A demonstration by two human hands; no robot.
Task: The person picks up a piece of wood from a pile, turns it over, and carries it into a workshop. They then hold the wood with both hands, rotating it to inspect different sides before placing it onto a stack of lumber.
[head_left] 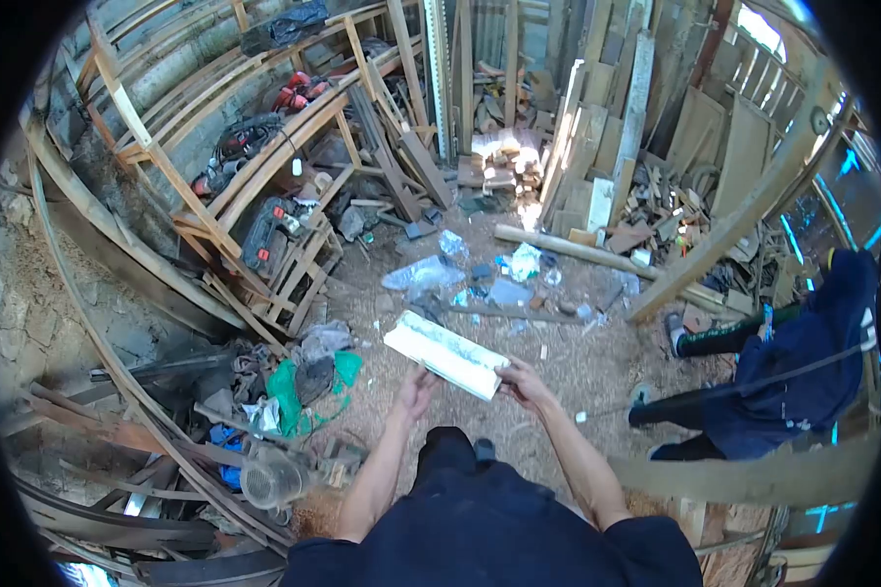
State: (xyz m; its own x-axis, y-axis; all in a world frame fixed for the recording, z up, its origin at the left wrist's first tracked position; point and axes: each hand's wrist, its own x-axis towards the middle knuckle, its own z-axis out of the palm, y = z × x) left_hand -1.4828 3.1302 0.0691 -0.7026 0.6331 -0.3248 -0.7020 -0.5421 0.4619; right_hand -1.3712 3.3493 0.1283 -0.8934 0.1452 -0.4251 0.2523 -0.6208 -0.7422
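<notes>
A white, block-like piece with a worn, grey-marked top hangs tilted over the floor in front of me, its right end lower. My right hand grips that right end, with the fingers at its edge. Below its left part is my left hand, fingertips up at the lower edge and the fingers partly curled. Whether my left hand bears any of the weight is hard to tell.
Wooden shelves with power tools stand at the left. Plastic litter lies on the floor ahead. A long pole lies beyond. Another person in dark clothes is at the right. Green netting lies at the left.
</notes>
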